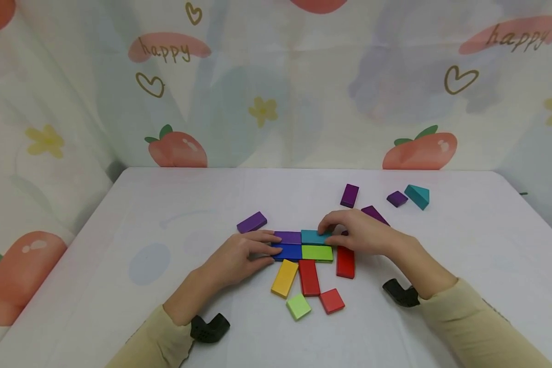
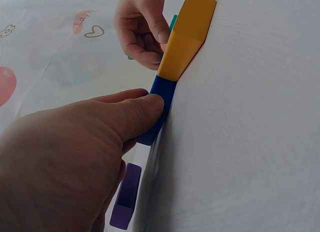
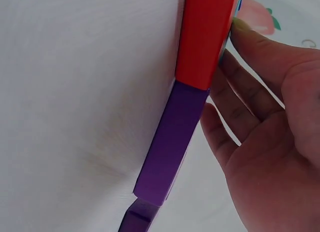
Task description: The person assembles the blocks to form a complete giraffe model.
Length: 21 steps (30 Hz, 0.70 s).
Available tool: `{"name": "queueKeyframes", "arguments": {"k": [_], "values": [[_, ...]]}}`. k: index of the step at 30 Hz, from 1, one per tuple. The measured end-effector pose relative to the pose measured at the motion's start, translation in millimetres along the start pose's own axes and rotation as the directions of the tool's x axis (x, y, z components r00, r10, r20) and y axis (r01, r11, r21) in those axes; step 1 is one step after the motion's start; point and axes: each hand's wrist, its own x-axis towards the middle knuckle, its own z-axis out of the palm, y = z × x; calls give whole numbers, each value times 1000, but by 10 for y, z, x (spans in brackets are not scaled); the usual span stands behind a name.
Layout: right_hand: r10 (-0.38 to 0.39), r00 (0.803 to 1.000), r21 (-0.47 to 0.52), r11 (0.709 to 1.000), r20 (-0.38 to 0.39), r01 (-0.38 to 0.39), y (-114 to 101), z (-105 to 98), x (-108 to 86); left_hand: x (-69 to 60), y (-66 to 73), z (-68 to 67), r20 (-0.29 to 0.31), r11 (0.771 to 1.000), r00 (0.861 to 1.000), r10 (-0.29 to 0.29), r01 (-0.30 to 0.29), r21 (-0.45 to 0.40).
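Note:
Four flat blocks lie edge to edge in two rows in the head view: a purple block [image 1: 289, 237] and a teal block [image 1: 314, 236] behind, a blue block [image 1: 290, 252] and a lime-green block [image 1: 317, 253] in front. My left hand [image 1: 246, 253] holds the blue block at its left end, thumb at the front edge, while a fingertip touches the purple one. In the left wrist view the thumb presses the blue block's side [image 2: 159, 114]. My right hand [image 1: 361, 232] pinches the teal block's right end between thumb and fingers.
In front lie a yellow block [image 1: 284, 278], a red block [image 1: 309, 278], a green square [image 1: 298, 306] and a red square [image 1: 332, 301]. Another red block [image 1: 345, 263] is beside the right hand. Purple pieces [image 1: 252, 222] and a teal triangle [image 1: 417, 196] lie farther back.

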Motion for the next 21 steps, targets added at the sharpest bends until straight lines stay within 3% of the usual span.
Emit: {"name": "queueKeyframes", "arguments": {"k": [11, 21], "values": [[-2, 1000, 13, 1000, -3, 2, -7, 9, -25, 4, 10, -1, 2, 1000, 1000, -7, 7, 9], [8, 994, -18, 1000, -110, -10, 5, -66, -248, -3, 19, -11, 6, 1000, 1000, -11, 10, 18]]}}
